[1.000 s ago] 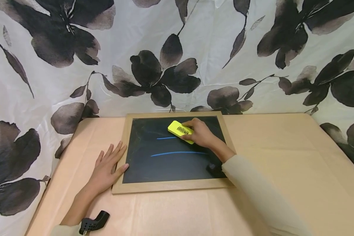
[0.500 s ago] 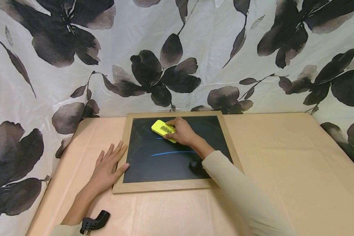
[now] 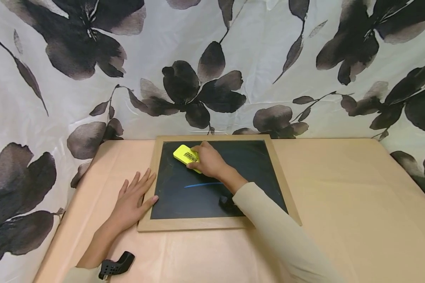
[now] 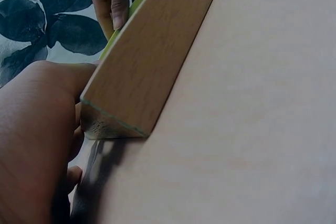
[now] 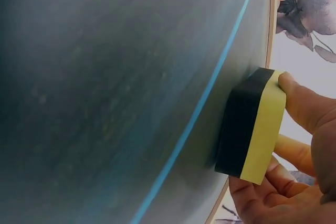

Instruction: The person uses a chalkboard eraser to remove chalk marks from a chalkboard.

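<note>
A wood-framed chalkboard (image 3: 170,200) lies on the table, with a blue line (image 3: 202,184) across its middle. My right hand (image 3: 209,160) grips a yellow eraser (image 3: 185,154) between thumb and fingers on the upper left of the board. In the right wrist view the black underside of the eraser (image 5: 241,124) lies against the dark surface, beside the blue line (image 5: 197,111). With its fingers spread, my left hand (image 3: 132,202) rests along the left side of the frame. The left wrist view shows the frame's corner (image 4: 142,61) next to that hand (image 4: 37,129).
A light peach table (image 3: 340,196) extends to both sides of the board. Behind it hangs a white cloth (image 3: 262,78) printed with dark flowers. A black device (image 3: 117,266) sits on my left wrist.
My right hand has slid the eraser leftward over the board. The short upper blue line, visible before, no longer shows. My left hand has kept its place on the frame.
</note>
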Demonstrator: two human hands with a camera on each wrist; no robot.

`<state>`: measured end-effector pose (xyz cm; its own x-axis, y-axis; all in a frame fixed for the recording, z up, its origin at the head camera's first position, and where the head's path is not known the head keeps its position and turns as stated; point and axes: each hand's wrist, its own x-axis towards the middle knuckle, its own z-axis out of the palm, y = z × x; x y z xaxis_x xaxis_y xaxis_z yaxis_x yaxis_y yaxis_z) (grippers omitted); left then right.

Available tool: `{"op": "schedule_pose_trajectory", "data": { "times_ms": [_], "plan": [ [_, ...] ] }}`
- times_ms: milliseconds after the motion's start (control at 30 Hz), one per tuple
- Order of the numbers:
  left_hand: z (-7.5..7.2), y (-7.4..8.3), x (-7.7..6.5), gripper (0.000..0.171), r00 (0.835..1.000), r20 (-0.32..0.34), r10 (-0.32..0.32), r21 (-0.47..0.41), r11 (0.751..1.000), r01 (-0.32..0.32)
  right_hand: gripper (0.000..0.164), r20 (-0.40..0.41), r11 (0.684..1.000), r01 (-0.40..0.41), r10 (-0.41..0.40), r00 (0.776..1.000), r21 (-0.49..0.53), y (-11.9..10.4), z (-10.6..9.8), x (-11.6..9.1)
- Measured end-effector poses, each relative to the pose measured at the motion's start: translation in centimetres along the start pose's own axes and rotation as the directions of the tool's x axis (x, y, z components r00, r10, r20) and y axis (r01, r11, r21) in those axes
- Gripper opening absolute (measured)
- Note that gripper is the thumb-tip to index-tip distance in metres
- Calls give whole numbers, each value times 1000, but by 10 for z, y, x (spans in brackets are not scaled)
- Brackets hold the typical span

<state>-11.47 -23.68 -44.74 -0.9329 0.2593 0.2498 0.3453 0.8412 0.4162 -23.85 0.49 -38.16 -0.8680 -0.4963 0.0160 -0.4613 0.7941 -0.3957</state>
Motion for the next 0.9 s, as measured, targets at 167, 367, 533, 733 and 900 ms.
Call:
{"op": "schedule_pose_trajectory", "data": {
  "times_ms": [167, 367, 533, 733, 900],
  "plan": [
    [1, 0, 0, 65, 1000, 5, -1, -2, 1000, 1, 61, 23, 1000, -20, 20, 1000, -17, 3, -1, -3],
    [1, 0, 0, 66, 1000, 8, 4, 0, 1000, -4, 59, 27, 1000, -3, 3, 1000, 6, 18, -7, -11],
    [1, 1, 0, 66, 1000, 1, 6, 4, 1000, -6, 57, 13, 999, 5, -5, 1000, 49, 40, -18, -24],
    [-1, 2, 0, 66, 1000, 1, 7, 2, 1000, -7, 57, 1, 998, -32, 32, 999, 45, 68, -29, -44],
    [-2, 2, -1, 66, 1000, 1, 6, 2, 1000, -6, 56, -27, 999, -21, 22, 999, 50, 91, -40, -63]
  ]
}}
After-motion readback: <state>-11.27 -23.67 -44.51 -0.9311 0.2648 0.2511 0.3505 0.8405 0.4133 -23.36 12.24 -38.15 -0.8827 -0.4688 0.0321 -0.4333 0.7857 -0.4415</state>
